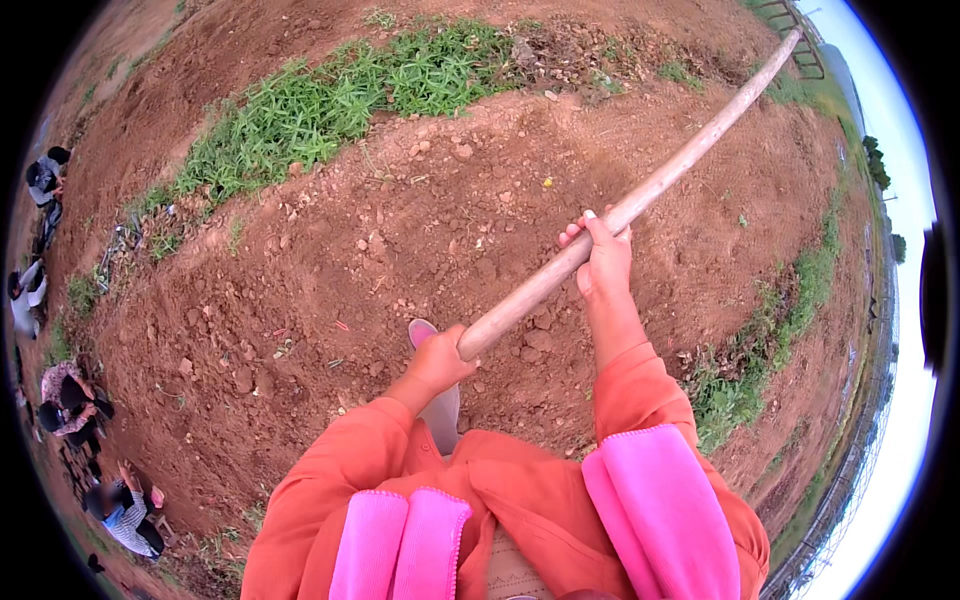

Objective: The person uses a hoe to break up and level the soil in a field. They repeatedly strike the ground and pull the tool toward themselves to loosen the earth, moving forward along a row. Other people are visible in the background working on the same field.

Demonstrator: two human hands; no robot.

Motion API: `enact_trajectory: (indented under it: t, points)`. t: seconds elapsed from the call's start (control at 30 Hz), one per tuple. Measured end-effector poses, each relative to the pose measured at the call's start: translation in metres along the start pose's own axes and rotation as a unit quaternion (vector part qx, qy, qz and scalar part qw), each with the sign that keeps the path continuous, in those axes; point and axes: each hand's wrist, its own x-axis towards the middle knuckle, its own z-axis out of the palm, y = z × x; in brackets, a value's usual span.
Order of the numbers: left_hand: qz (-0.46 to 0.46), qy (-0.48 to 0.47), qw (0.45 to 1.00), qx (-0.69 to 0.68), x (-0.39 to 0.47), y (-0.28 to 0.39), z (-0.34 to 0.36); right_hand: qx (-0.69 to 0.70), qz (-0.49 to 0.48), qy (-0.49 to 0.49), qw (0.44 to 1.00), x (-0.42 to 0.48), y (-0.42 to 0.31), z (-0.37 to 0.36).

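A long wooden handle (675, 166) runs slantwise from in front of my body to the upper right. My left hand (439, 358) is closed round its near end. Farther up the shaft, my right hand (606, 255) grips it with the thumb lying along the top. At the far end, by the picture's upper right rim, a dark metal frame of bars with tines (806, 56) shows, partly cut off by the fisheye edge. Loose reddish-brown soil (465, 247) with clods and small stones lies under the handle. One shoe (422, 330) of mine shows beside my left hand.
Green weeds (337, 105) grow in a band across the upper left, and more weeds (735, 390) stand at the right. Several people sit or crouch along the left rim, one in a checked shirt (133, 525). A fence (840, 495) runs along the lower right.
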Motion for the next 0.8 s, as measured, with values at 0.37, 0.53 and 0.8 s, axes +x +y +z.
enact_trajectory:
  t: [0.37, 0.53, 0.8]
  points:
    - [-0.098, -0.13, 0.987, -0.003, 0.146, 0.001, 0.039, -0.162, 0.203, 0.127, 0.957, 0.138, 0.124, -0.053]
    - [-0.266, -0.184, 0.946, -0.017, -0.028, -0.091, 0.049, -0.181, 0.391, 0.137, 0.892, -0.013, 0.238, -0.07]
    - [-0.243, -0.169, 0.955, -0.015, 0.007, -0.032, 0.014, -0.103, 0.414, 0.072, 0.902, 0.017, 0.198, -0.06]
